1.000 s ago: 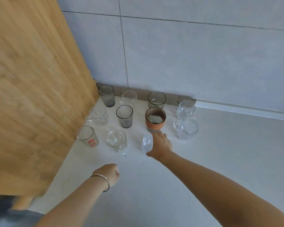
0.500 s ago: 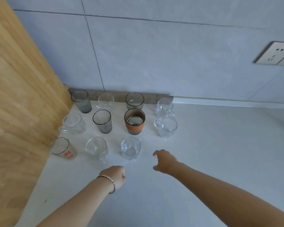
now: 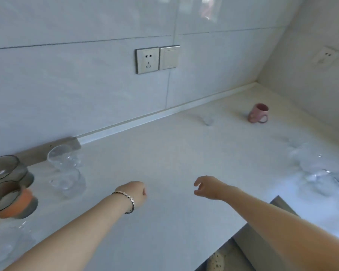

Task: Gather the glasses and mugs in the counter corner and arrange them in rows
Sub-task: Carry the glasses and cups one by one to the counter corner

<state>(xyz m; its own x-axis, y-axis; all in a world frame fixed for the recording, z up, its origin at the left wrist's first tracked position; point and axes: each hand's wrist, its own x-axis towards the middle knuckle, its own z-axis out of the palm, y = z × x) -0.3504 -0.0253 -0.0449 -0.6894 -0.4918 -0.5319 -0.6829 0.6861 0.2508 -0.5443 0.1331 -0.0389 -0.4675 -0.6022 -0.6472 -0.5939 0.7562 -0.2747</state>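
Observation:
The gathered glasses are at the far left edge: an orange-banded glass (image 3: 14, 202), a grey glass (image 3: 8, 171) behind it, and two clear mugs (image 3: 66, 169) to their right. A pink mug (image 3: 258, 113) stands far right near the wall corner. A small clear glass (image 3: 207, 119) sits left of it, blurred. Several clear glasses (image 3: 317, 173) are blurred at the right. My left hand (image 3: 134, 195) is a closed fist over the counter, holding nothing. My right hand (image 3: 209, 185) hovers with its fingers loosely apart and empty.
The white counter (image 3: 164, 157) runs from left to right along a tiled wall with a socket and switch (image 3: 157, 58). A second socket (image 3: 326, 54) is on the right wall. The counter's front edge and a grey panel (image 3: 262, 231) show at the lower right.
The view has swung right, away from the rows of glasses, and now shows the pink mug and loose glasses. My right hand let go of the clear glass and pulled back.

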